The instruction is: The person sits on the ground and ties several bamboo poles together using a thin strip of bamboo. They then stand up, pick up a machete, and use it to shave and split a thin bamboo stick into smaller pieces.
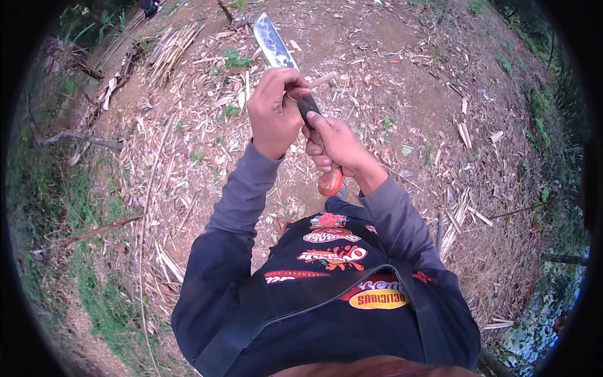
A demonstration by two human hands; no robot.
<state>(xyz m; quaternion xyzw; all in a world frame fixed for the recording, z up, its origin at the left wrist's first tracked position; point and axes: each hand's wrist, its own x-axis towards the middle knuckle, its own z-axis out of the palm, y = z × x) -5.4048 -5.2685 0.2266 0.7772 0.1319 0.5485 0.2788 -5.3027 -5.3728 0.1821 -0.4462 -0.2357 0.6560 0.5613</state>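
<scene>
A machete (274, 44) lies across both hands, its broad, stained silver blade pointing up and to the left. My right hand (344, 147) is closed on its handle, the thumb pressed along the dark part close to the blade. The rounded orange-red handle end (330, 183) shows below that fist. My left hand (271, 116) is closed over the lower blade, with the fingers curled in a pinch. From between its fingertips a thin pale stick (323, 80) sticks out to the right. The rest of the stick and the inner fingers are hidden.
Dry shavings and split pieces litter the brown ground (402, 81). A bundle of cut sticks (176, 49) lies at the far left, near a bare branch (81, 137). More split strips (457, 223) lie at right. Green plants line both sides.
</scene>
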